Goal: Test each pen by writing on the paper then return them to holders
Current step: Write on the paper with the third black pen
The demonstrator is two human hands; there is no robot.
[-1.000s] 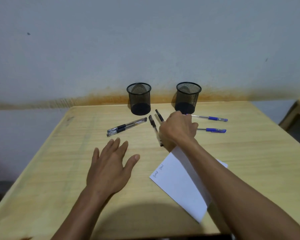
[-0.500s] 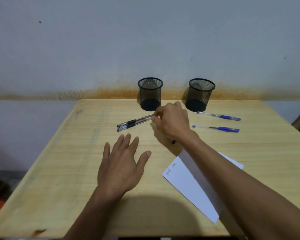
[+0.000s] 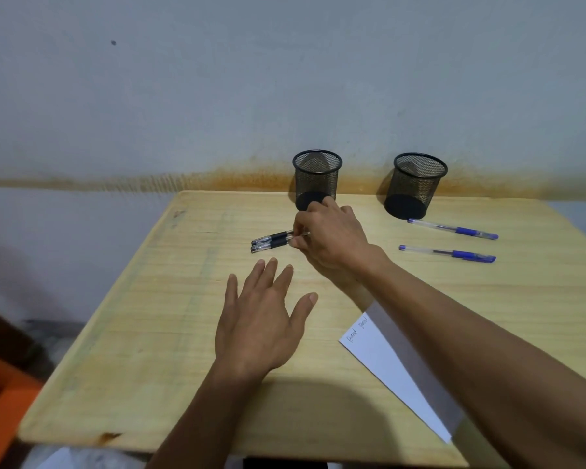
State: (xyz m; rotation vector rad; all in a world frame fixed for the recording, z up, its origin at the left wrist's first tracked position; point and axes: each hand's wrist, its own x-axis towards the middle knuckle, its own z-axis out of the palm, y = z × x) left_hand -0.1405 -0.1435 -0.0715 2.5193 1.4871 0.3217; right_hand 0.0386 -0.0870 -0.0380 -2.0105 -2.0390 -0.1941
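Observation:
Two empty black mesh holders (image 3: 317, 174) (image 3: 416, 184) stand at the table's far edge. A pair of black pens (image 3: 271, 241) lies side by side in front of the left holder. My right hand (image 3: 332, 242) reaches across, and its fingertips pinch the right ends of that pair; a thin metal tip shows between the fingers. My left hand (image 3: 261, 319) is spread flat, palm down, on the table and holds nothing. Two blue pens (image 3: 454, 228) (image 3: 449, 254) lie to the right. My right forearm partly covers the white paper (image 3: 379, 357), which has handwriting at its top corner.
The wooden table (image 3: 170, 333) stands against a grey wall with a rusty stain line. An orange object (image 3: 0, 411) sits on the floor to the left. The table's left and front edges are in view.
My right hand has moved left from the middle of the table to the pair of black pens. The two black pens that lay in the middle are out of sight. My view has shifted left.

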